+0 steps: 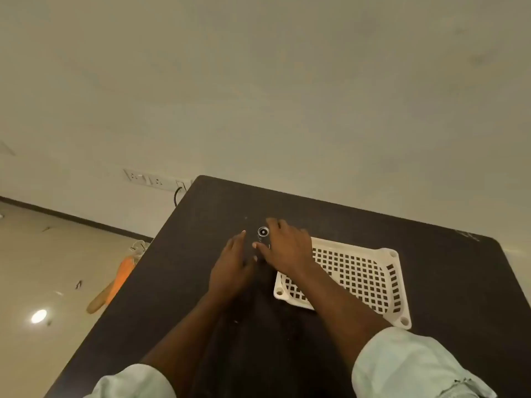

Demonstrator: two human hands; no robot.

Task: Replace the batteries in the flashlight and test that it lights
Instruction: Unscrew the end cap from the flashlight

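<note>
Two hands over dark table (pixel 431 254). Flashlight (pixel 263 235) upright between them, lens up, left of white tray (pixel 396 282). Right hand (pixel 287 248) curls around it, apparently gripping; left hand (pixel 232 268) spread, empty.

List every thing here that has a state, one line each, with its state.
Flashlight: on the table, lens end showing, no beam visible.
Right hand: spread over the flashlight, fingers on it; grip unclear.
Left hand: open, beside the flashlight.
Tray: flat on the table, nothing visible in it.
Wall socket: cable plugged in.
</note>
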